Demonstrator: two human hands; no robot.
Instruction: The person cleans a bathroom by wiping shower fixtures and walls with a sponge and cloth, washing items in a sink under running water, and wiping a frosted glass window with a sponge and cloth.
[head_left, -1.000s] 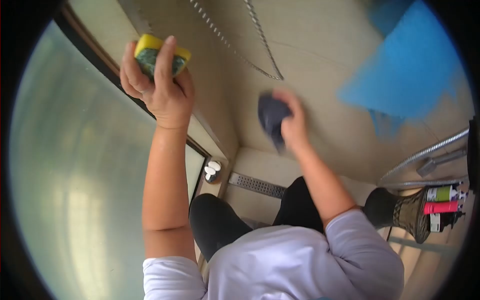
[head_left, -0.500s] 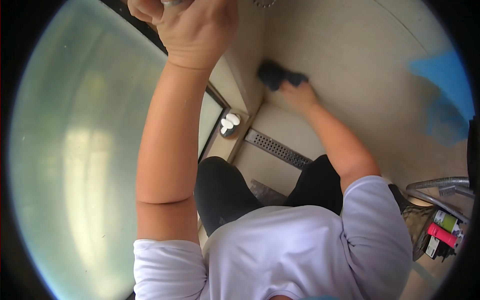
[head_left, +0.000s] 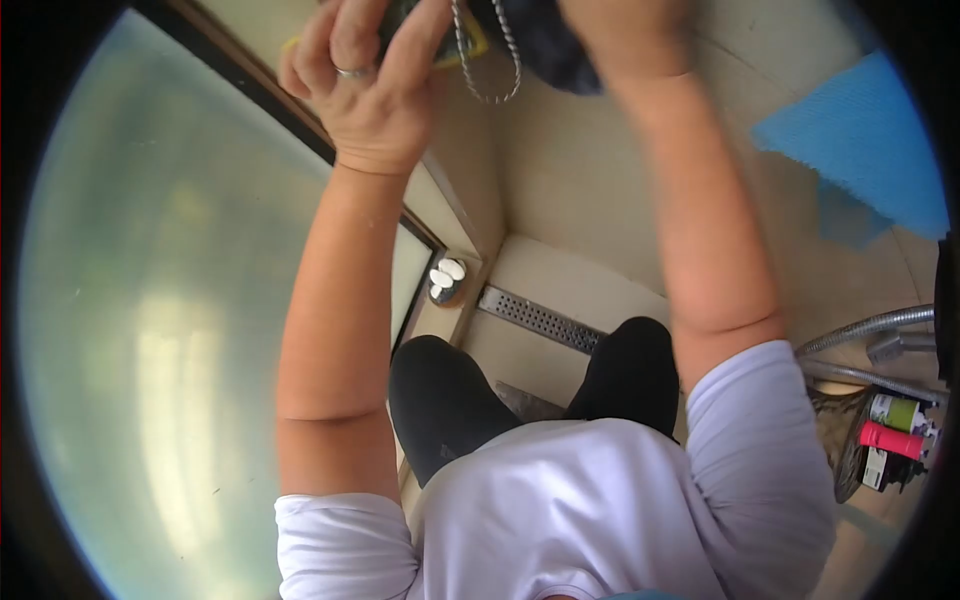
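Yellow-and-green sponge (head_left: 468, 42) sat under the left hand (head_left: 375, 95) at the top of the view; the fingers were bent and slightly spread over it, gripping it, with a silver-coloured ring (head_left: 350, 72) on one of them. Dark navy cloth (head_left: 560, 50) showed beside the right hand (head_left: 632, 35); that hand was blurred and its fingers ran out of view, so how far it was closed could not be told. Between the hands hung a loop of silver twisted cord (head_left: 497, 98), in front of the smooth beige wall (head_left: 590, 180).

Frosted greenish glass panel (head_left: 150, 300) filled the left side, edged by a dark frame (head_left: 250, 95); near its lower corner, white rounded objects (head_left: 448, 272) rested on a pale ledge (head_left: 446, 318). Perforated metal drain strip (head_left: 540, 320) crossed the beige floor (head_left: 575, 282); to the right were bright blue mesh material (head_left: 860, 140), ribbed silver hose (head_left: 868, 328) and a patterned stand (head_left: 848, 440), with a pink tube (head_left: 890, 440) and a green-labelled bottle (head_left: 895, 412) grouped beside it.
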